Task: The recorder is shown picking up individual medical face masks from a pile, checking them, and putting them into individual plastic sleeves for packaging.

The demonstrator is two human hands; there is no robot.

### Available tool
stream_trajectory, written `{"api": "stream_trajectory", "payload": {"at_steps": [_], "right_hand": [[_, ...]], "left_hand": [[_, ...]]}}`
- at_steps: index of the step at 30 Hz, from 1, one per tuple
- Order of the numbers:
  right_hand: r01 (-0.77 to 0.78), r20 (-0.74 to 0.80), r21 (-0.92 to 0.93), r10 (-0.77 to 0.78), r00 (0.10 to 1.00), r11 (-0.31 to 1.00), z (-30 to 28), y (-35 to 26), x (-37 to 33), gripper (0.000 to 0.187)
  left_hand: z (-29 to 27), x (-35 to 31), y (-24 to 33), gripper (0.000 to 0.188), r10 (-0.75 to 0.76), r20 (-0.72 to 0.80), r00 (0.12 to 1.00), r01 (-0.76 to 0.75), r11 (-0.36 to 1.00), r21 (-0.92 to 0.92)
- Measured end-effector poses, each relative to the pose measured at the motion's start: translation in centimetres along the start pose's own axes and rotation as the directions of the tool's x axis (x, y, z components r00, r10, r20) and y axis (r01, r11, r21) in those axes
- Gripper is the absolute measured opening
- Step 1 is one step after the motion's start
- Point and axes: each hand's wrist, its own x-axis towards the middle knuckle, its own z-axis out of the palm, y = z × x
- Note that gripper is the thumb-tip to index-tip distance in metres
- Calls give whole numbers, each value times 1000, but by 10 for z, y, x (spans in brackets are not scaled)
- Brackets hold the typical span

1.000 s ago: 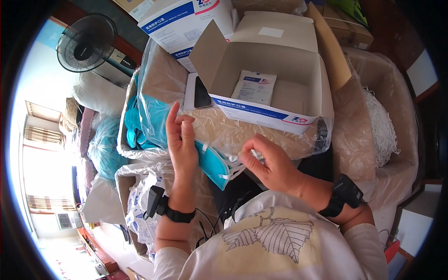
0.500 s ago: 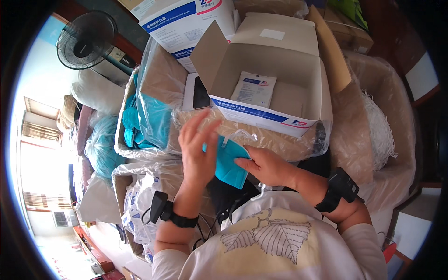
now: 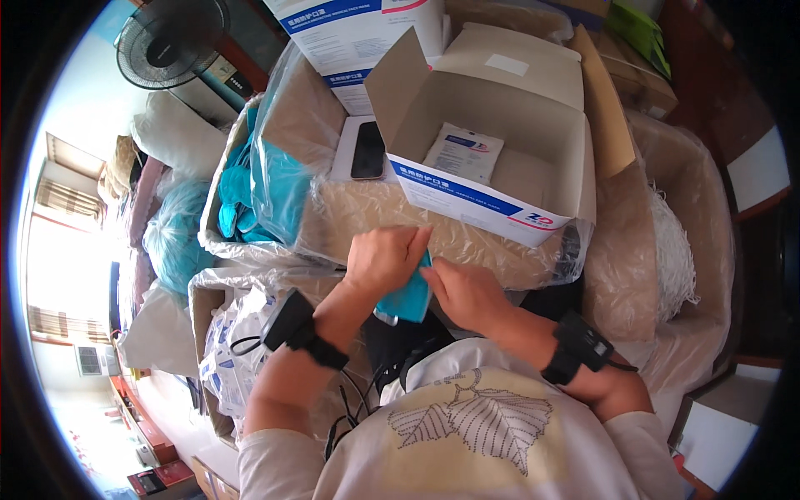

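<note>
Left hand (image 3: pixel 382 260): curled against teal mask (image 3: pixel 408 303) (fingers hidden, grip unclear) | right hand (image 3: pixel 468 293): pinching its edge, nearly closed | mask: seven o'clock of open carton (image 3: pixel 475 200) | likely light, soft, creasable; hold by edges

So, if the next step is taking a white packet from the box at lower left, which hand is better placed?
Probably the left hand: it is nearer to the white packets, while the right hand would have to reach past the left forearm. Both are at the blue mask.
</note>
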Motion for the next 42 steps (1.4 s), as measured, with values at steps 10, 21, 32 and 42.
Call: {"api": "stream_trajectory", "payload": {"at_steps": [10,21,32,42], "right_hand": [[-84,61,187,74,995,979,7,-14,-23,33],[-81,4,370,86,996,925,-39,-4,-3,28],[-164,357,505,-33,933,848,-93,-18,7,31],[-251,473,632,-109,874,733,-92,-25,14,31]], "left_hand": [[32,29,-112,52,-361,-69,930,366,888,278],[8,-7,-54,48,113,299,948,319,-321,-892],[-10,-11,-18,41,-127,191,973,122,-420,-899],[29,-9,7,47,160,48,986,143,-661,-736]]}}
